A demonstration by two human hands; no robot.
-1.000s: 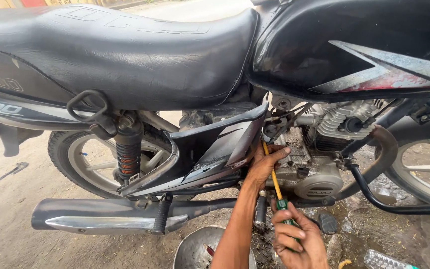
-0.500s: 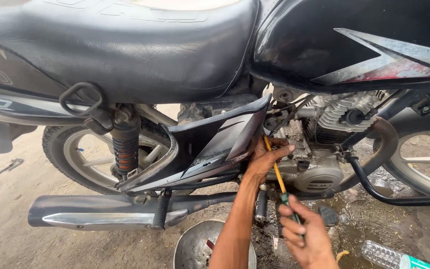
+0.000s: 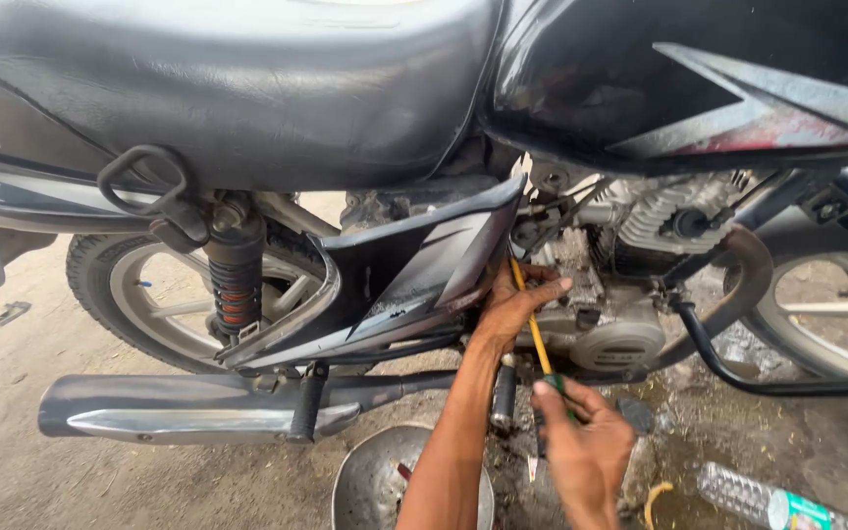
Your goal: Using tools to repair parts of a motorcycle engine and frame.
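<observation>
A black motorcycle stands side-on, with its engine [image 3: 610,334] at centre right. My left hand [image 3: 514,304] reaches up and rests against the lower edge of the grey side panel [image 3: 414,270], fingers spread beside the engine. My right hand [image 3: 581,447] grips the green handle of a screwdriver. Its yellow shaft [image 3: 532,319] slants up past my left hand, and the tip is hidden behind the panel's front edge near the engine.
A chrome and black exhaust pipe [image 3: 198,404] runs low on the left. A metal bowl [image 3: 375,481] sits on the ground under my left arm. A plastic bottle [image 3: 758,501] lies at lower right. The rear wheel [image 3: 169,294] and a red shock spring [image 3: 233,285] are at left.
The view has drifted closer and slightly right. My right hand has shifted a little on the screwdriver handle. My left hand stays at the panel's edge.
</observation>
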